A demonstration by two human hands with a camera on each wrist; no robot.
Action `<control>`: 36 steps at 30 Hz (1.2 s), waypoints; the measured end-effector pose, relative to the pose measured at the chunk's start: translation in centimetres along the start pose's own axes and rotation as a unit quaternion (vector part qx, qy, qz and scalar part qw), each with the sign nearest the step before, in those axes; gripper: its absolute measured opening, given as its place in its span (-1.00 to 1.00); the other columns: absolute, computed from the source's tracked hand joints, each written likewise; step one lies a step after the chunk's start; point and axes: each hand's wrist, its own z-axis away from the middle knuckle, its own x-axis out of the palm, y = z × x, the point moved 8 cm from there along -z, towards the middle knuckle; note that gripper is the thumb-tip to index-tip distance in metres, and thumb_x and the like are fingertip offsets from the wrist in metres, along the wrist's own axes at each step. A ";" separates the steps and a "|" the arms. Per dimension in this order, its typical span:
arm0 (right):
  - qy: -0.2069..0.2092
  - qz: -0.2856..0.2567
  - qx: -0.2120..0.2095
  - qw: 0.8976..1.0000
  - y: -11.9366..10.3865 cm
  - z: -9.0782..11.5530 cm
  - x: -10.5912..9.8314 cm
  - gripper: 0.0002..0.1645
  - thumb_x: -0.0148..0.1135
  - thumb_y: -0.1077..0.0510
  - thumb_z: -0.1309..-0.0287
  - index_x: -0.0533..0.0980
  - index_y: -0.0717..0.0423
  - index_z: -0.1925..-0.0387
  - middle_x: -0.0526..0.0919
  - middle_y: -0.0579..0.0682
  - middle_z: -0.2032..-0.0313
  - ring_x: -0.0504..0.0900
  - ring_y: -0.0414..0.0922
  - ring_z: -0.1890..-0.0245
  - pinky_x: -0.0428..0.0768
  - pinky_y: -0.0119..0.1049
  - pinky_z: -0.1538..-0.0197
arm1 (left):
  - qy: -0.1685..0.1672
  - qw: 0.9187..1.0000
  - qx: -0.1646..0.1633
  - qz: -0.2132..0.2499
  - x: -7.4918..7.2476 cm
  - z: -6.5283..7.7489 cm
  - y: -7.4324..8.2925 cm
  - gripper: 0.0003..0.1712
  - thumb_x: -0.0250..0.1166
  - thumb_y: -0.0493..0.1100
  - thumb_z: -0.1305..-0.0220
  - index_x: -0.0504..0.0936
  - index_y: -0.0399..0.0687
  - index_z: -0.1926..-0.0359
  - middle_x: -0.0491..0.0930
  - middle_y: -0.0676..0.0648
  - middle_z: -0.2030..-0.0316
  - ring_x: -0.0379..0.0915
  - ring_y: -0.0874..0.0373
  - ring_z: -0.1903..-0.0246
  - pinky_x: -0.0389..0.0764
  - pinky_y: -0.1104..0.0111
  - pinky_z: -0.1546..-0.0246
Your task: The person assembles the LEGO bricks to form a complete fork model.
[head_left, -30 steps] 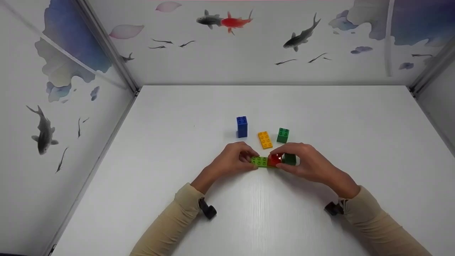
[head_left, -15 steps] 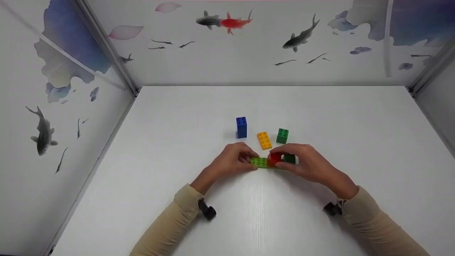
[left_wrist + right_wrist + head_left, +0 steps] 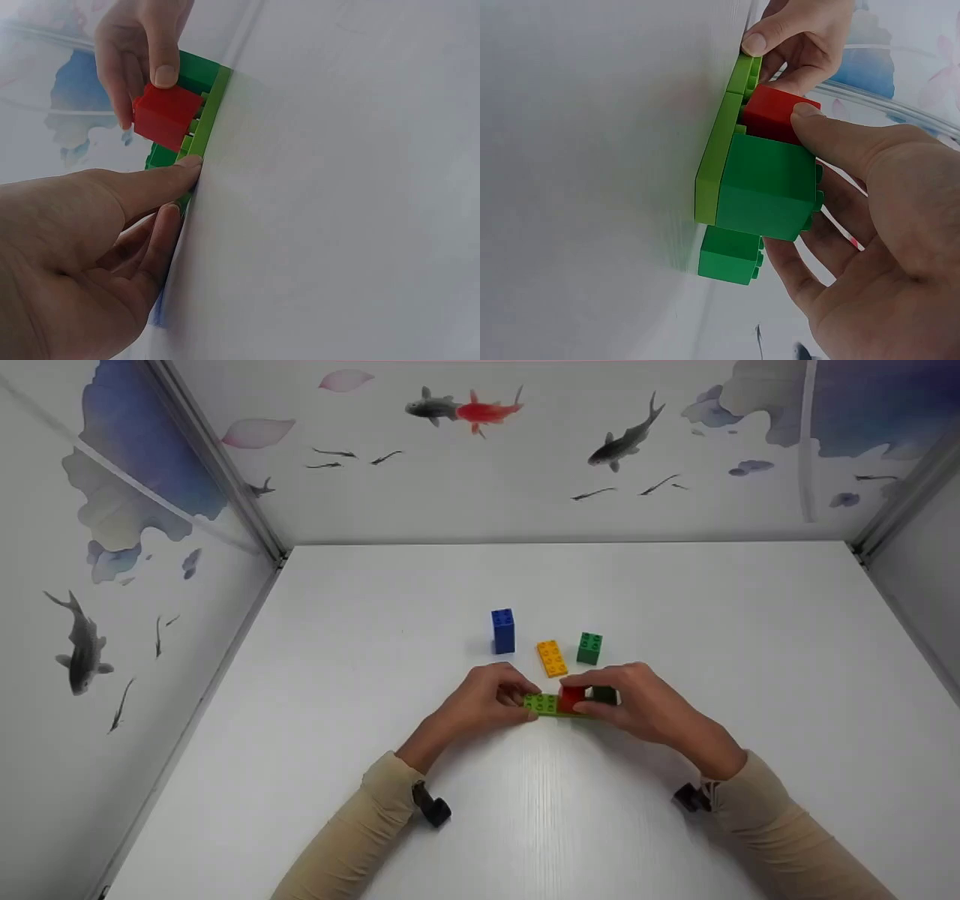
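Observation:
My left hand (image 3: 486, 699) pinches the left end of a light-green toy-brick strip (image 3: 540, 704) on the table. Seen from the right wrist, a seam crosses this studded strip (image 3: 717, 161). My right hand (image 3: 646, 703) pinches a red brick (image 3: 570, 700) between thumb and fingers over the strip's middle. In the left wrist view the red brick (image 3: 163, 118) tilts, with light-green studs showing beneath it. A dark green brick (image 3: 763, 184) stands on the strip's right end, under my right palm, partly hidden from the head camera.
Behind the hands stand a tall blue block (image 3: 503, 631), a flat yellow-orange brick (image 3: 552, 658) and a separate green brick (image 3: 589, 648). The white table (image 3: 375, 607) meets printed wall panels at the back and left. A small black device (image 3: 433, 805) sits at each wrist.
The head view has shifted slightly, moving everything a little left in it. Both hands keep their grips in nearly the same places; the shine on the red brick's top has faded.

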 end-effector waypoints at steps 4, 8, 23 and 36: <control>0.001 0.007 -0.001 1.000 -0.1 0.0 0.0 -0.45 0.56 0.11 -0.30 0.70 -0.10 -0.31 0.81 -0.11 -0.18 0.80 -0.09 -0.09 0.80 -0.10 -0.13 | 0.001 1.000 0.000 0.002 0.0 0.1 0.0 -0.65 0.62 -0.16 -0.27 0.85 0.12 -0.08 0.69 0.08 0.09 0.61 0.21 0.16 0.71 0.42 0.05; 0.000 0.014 -0.006 1.000 -0.2 -0.1 0.0 -0.44 0.56 0.11 -0.30 0.69 -0.06 -0.32 0.81 -0.08 -0.19 0.81 -0.06 -0.13 0.80 -0.10 -0.14 | 0.001 1.000 0.001 0.000 0.1 0.0 0.0 -0.65 0.62 -0.15 -0.28 0.85 0.13 -0.09 0.69 0.09 0.10 0.60 0.20 0.16 0.70 0.42 0.05; 0.002 0.026 -0.024 0.999 -1.1 -0.4 0.4 -0.48 0.56 0.15 -0.30 0.72 -0.05 -0.28 0.83 -0.09 -0.16 0.82 -0.07 -0.11 0.80 -0.12 -0.12 | 0.002 1.000 0.001 -0.005 0.0 0.0 0.1 -0.65 0.61 -0.15 -0.28 0.85 0.12 -0.09 0.69 0.08 0.10 0.59 0.19 0.16 0.68 0.41 0.05; 0.003 0.028 -0.010 1.000 -0.6 -0.5 0.2 -0.53 0.57 0.10 -0.29 0.75 -0.11 -0.23 0.85 -0.15 -0.06 0.76 -0.20 0.05 0.79 -0.18 -0.02 | 0.003 1.000 0.004 0.005 0.0 0.1 0.0 -0.64 0.61 -0.14 -0.28 0.85 0.12 -0.10 0.68 0.08 0.10 0.60 0.21 0.16 0.70 0.42 0.05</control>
